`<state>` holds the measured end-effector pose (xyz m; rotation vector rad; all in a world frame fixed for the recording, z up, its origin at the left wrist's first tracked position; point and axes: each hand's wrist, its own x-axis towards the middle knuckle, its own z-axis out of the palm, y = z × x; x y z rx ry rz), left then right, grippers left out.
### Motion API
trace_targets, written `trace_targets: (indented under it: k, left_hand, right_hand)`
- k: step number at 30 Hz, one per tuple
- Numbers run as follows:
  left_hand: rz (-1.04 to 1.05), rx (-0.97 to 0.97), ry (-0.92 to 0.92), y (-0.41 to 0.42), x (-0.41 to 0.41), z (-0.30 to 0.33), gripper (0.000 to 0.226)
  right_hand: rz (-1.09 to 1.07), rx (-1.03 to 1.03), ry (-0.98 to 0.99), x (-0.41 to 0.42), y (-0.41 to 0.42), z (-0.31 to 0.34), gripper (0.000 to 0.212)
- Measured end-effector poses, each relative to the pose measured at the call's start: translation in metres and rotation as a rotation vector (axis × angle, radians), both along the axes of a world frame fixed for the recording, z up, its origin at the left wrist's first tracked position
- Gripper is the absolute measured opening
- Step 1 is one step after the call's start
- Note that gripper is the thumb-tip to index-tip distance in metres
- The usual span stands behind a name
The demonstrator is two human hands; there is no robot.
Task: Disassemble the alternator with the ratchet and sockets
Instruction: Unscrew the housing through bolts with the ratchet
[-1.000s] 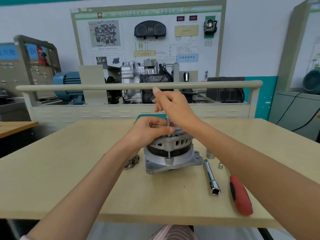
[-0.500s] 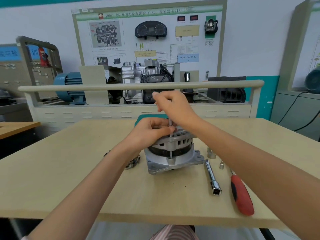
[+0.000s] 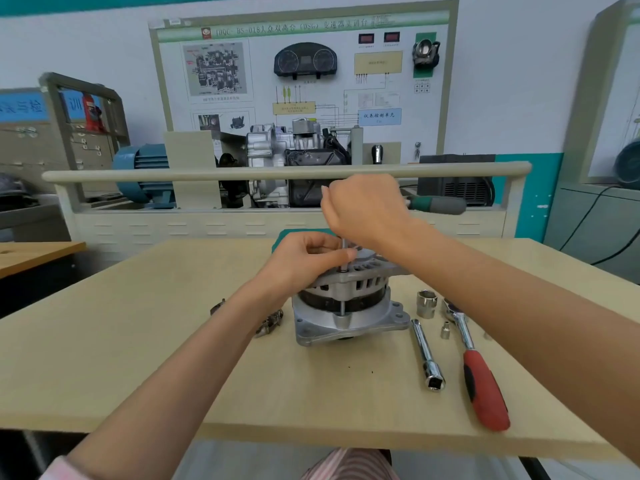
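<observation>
A: Head view: the alternator (image 3: 346, 306) is seen standing upright near the middle of the pale wooden surface (image 3: 138, 358), flange down, vented housing on top.

B: And the left hand (image 3: 304, 258)?

A: Its grip is closed narrow on a thin metal shaft (image 3: 344, 252) rising from the housing's near edge; thumb and fingertips are pinched round it, and the palm is laid over the top of the housing.

B: The right hand (image 3: 363, 213) is held higher, directly above that shaft. Its fingers are curled round a tool with a green and grey handle (image 3: 436, 204), which sticks out to the right. The tool's working end is hidden behind the hand, so how it meets the shaft cannot be told.

A: Right of the alternator, a large socket (image 3: 426, 303) is stood upright. Just beside it the red-handled ratchet (image 3: 485, 382) is laid flat, head toward the socket, handle toward the near edge.

B: Between ratchet and alternator an extension bar (image 3: 427, 355) is laid, square opening nearest the camera. A small socket (image 3: 445, 330) is stood between bar and ratchet.

A: Left of the alternator, a small metal part (image 3: 270, 322) is partly hidden behind the left forearm. A teal object (image 3: 294, 233) is glimpsed behind the hands; what it is cannot be made out.
</observation>
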<state>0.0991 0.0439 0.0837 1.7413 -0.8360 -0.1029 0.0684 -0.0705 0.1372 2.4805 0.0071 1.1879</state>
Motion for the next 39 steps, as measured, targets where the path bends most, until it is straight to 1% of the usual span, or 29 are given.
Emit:
trace_targets:
  k: [1,2,5,7,8,11,13,15,17,20,23,24,25,27,29,31,32,35,37,39]
  left_hand:
    - [-0.040,0.008,0.008,0.003,0.001,0.001,0.005]
    - [-0.072,0.016,0.019,0.006,0.002,0.002,0.009]
    - [-0.108,0.026,0.051,0.011,0.005,0.002,0.011]
    - [-0.067,-0.014,0.078,0.009,0.004,0.001,0.010]
    - [-0.022,-0.038,0.069,0.006,0.005,0.001,0.011]
    - [0.110,-0.072,0.025,-0.006,0.005,-0.001,0.015]
    - [0.137,-0.062,-0.004,-0.012,0.003,-0.002,0.018]
    - [0.117,-0.038,-0.004,-0.009,0.002,-0.003,0.018]
    - [0.054,-0.008,0.004,-0.002,0.004,-0.003,0.021]
    - [-0.040,0.044,0.021,0.005,0.005,-0.001,0.025]
    - [0.002,0.028,0.055,0.002,0.004,0.001,0.027]
    - [0.040,0.011,0.053,0.000,0.004,0.000,0.024]
    - [0.073,-0.009,0.044,-0.003,0.004,0.000,0.019]
    - [0.103,-0.041,0.025,-0.007,0.004,-0.002,0.023]
    - [0.108,-0.037,0.003,-0.011,0.003,-0.003,0.024]
    - [0.100,-0.018,-0.003,-0.010,0.002,-0.003,0.017]
    - [0.082,-0.011,-0.003,-0.008,0.001,-0.003,0.012]
    - [-0.029,0.027,0.010,0.001,0.001,-0.002,0.020]
    - [-0.065,0.040,0.008,0.005,0.002,-0.001,0.019]
    - [-0.038,0.034,0.018,0.004,0.001,0.001,0.016]
  right_hand:
    - [0.048,-0.017,0.004,-0.001,0.000,-0.001,0.036]
    - [0.100,-0.030,0.024,-0.001,-0.001,0.000,0.034]
    - [0.229,-0.046,0.157,-0.002,-0.002,0.007,0.032]
    - [0.234,-0.026,0.210,-0.002,-0.001,0.008,0.031]
    - [0.191,0.000,0.219,-0.002,0.000,0.007,0.030]
    - [-0.099,0.091,0.200,-0.001,0.009,0.007,0.022]
    - [-0.207,0.084,0.187,0.000,0.015,0.007,0.019]
    - [-0.185,0.048,0.141,0.002,0.014,0.005,0.020]
    - [-0.107,0.004,0.047,0.002,0.009,0.000,0.026]
    - [0.014,0.027,-0.042,0.002,0.001,-0.006,0.037]
    - [0.152,0.113,-0.008,0.001,-0.002,-0.006,0.041]
    - [0.172,0.141,0.019,0.001,-0.001,-0.005,0.039]
    - [0.155,0.153,0.045,0.001,0.000,-0.005,0.036]
    - [0.010,0.143,0.060,0.002,0.005,-0.003,0.031]
    - [-0.126,0.162,0.055,0.004,0.008,-0.002,0.035]
    - [-0.173,0.178,0.057,0.004,0.007,-0.001,0.036]
    - [-0.165,0.182,0.043,0.005,0.006,-0.001,0.034]
    - [-0.052,0.093,-0.035,0.005,0.002,-0.005,0.031]
    - [0.067,0.044,-0.052,0.002,0.003,-0.006,0.038]
    - [0.088,0.018,-0.018,0.001,0.003,-0.005,0.042]
